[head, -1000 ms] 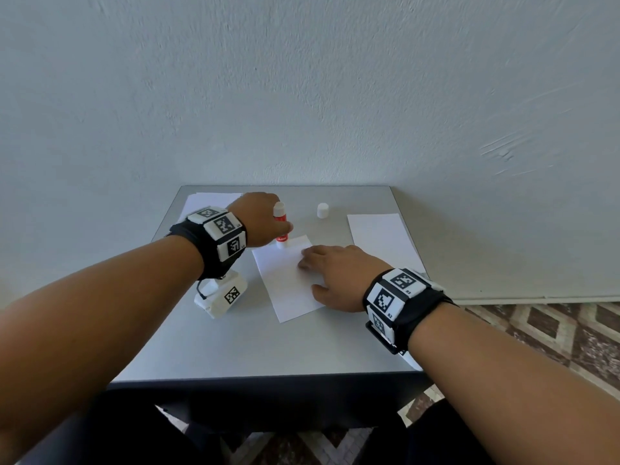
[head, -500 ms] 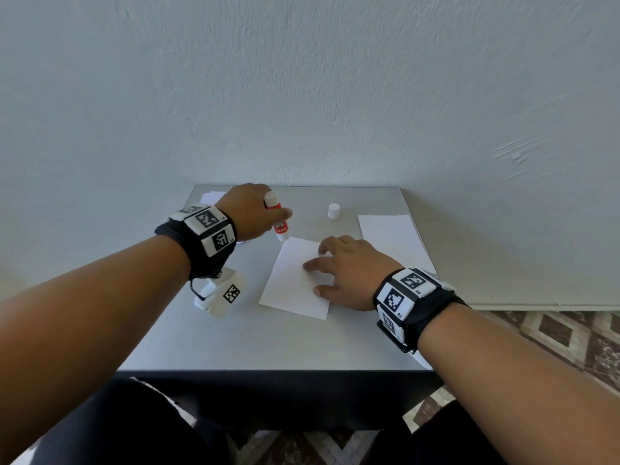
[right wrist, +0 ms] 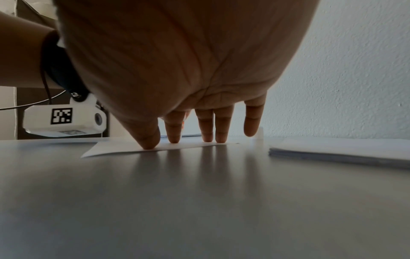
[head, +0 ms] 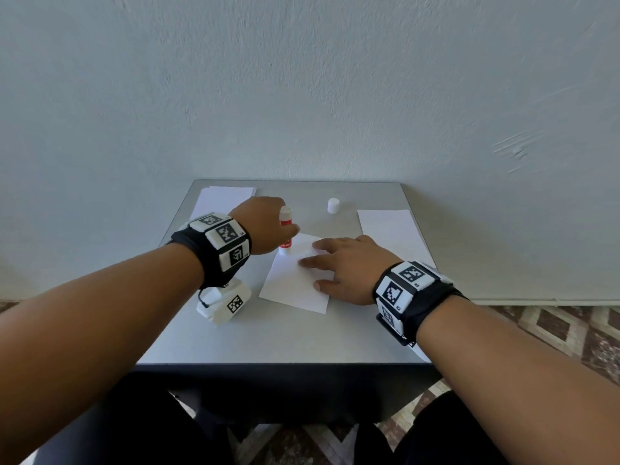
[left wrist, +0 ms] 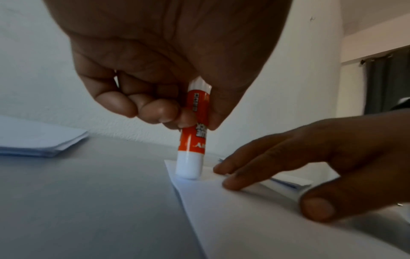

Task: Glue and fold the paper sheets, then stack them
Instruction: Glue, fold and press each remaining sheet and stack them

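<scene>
A white paper sheet (head: 292,283) lies tilted in the middle of the grey table (head: 268,337). My left hand (head: 265,226) grips a red and white glue stick (head: 285,231), held upright with its lower end on the sheet's far left corner (left wrist: 188,173). My right hand (head: 345,266) lies flat with spread straight fingers (right wrist: 175,129) pressing the sheet's right part down. In the left wrist view the glue stick (left wrist: 194,133) is pinched between thumb and fingers.
A stack of paper (head: 224,199) lies at the table's far left and another stack (head: 392,229) at the right. The white glue cap (head: 333,206) stands at the back. A white tagged camera block (head: 224,305) hangs under my left wrist, near the sheet's left edge.
The sheet has been turned clockwise under my right hand. My left hand lifted the glue stick off the sheet briefly and has set it down on the sheet's far left corner.
</scene>
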